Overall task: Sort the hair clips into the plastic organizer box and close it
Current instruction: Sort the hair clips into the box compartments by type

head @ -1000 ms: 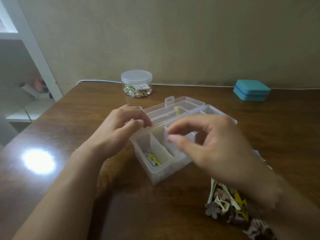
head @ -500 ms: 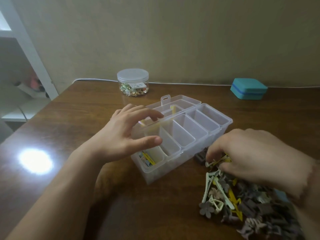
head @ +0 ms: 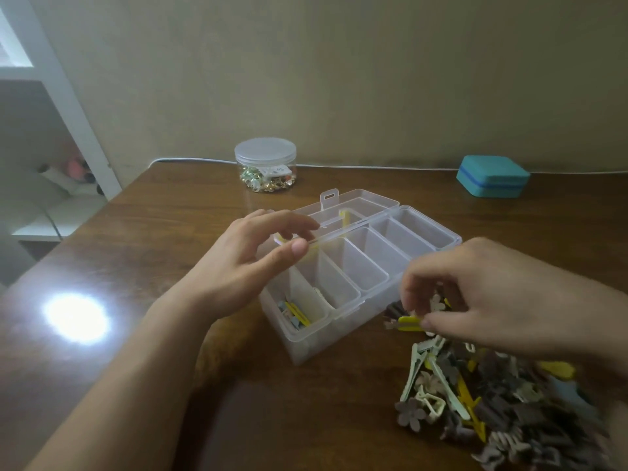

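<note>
The right hand (head: 482,300) pinches a yellow hair clip (head: 409,323) just right of the organizer box (head: 339,338); the clip's long axis runs left-right. The empty compartments lie up-left of it, near the desk's (head: 170,232) middle. The left hand (head: 244,263), fingers loosely spread, steadies the box's far left rim.

- Nothing here can be read: no words, brand marks or numbers show on anything.
- The round clear jar (head: 265,164) by the wall has a small white tag inside among gold pieces; whatever is on it is too small and blurred to read.
</note>
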`<state>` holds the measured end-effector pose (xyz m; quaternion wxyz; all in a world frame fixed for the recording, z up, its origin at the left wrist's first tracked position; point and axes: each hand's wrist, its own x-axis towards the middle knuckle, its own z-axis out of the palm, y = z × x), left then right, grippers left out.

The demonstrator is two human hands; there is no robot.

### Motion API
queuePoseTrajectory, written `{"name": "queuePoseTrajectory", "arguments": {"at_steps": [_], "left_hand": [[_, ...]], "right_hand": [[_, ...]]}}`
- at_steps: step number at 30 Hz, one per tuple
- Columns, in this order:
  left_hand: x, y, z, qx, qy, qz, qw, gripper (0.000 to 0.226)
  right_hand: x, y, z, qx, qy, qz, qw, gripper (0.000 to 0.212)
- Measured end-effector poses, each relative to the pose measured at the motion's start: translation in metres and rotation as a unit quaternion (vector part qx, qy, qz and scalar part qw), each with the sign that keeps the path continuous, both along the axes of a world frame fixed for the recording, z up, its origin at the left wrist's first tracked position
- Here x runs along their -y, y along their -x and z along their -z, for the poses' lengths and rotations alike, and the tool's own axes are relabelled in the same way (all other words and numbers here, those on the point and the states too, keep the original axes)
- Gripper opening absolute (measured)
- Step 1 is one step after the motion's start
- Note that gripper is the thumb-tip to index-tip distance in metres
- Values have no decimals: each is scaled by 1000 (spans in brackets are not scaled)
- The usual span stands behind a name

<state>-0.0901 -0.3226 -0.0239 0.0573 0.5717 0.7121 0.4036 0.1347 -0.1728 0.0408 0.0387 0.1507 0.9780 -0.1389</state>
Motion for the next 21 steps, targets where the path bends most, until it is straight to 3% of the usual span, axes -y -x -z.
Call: {"name": "queuePoseTrajectory", "arguments": {"at_steps": [3, 5, 9, 13, 15, 17, 19, 21], "left_hand": [[-1, -1, 1, 14, -15, 2, 1000, 54], [-1, -1, 1, 15, -25, 7, 1000, 59], [-2, -1, 2, 16, -27, 11, 999, 67], [-1, -2, 2, 20, -28, 13, 999, 69], [-1, -2, 2, 18, -28, 12, 999, 69], [-1, -2, 2, 18, -30, 13, 999, 69], [-1, -2, 2, 17, -32, 14, 999, 69], [-1, -2, 2, 18, -30, 14, 999, 70]], "right_hand": [[9, 4, -5, -154, 226, 14, 962, 12], [17, 14, 3, -232, 280, 46, 930, 10], [27, 30, 19, -247, 296, 50, 921, 7], [18, 17, 10, -265, 232, 74, 933, 9], [11, 7, 1, -209, 170, 61, 961, 10], [7, 1, -5, -66, 76, 27, 995, 8], [10, -1, -5, 66, -3, -3, 998, 16], [16, 0, -1, 132, -50, -25, 990, 30]]}}
